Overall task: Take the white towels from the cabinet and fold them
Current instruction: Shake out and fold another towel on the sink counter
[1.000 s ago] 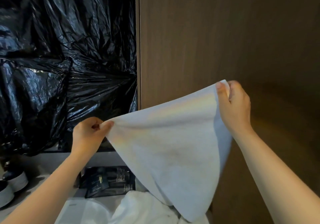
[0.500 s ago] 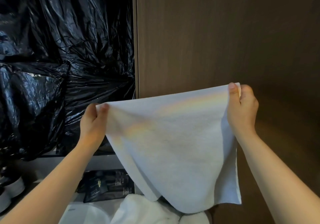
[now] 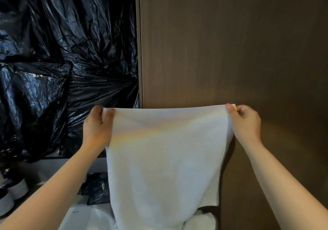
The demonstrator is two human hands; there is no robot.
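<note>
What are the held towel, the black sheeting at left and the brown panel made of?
White towel: probably soft cloth, matte, hangs limp. Black sheeting: thin plastic film, glossy, crinkled with highlights. Brown panel: wood or wood-look laminate, matte, faint vertical grain; cannot tell which.

Shiny black plastic (image 3: 62,61), all crinkled, fills the far left side. A tall brown wood panel (image 3: 230,43) fills the right side. Under the plastic runs a grey shelf (image 3: 53,165). Nearer, small dark packets (image 3: 96,190) with tiny gold writing lie in a pile. At the near left edge sit shoes (image 3: 12,192) with white soles.
</note>
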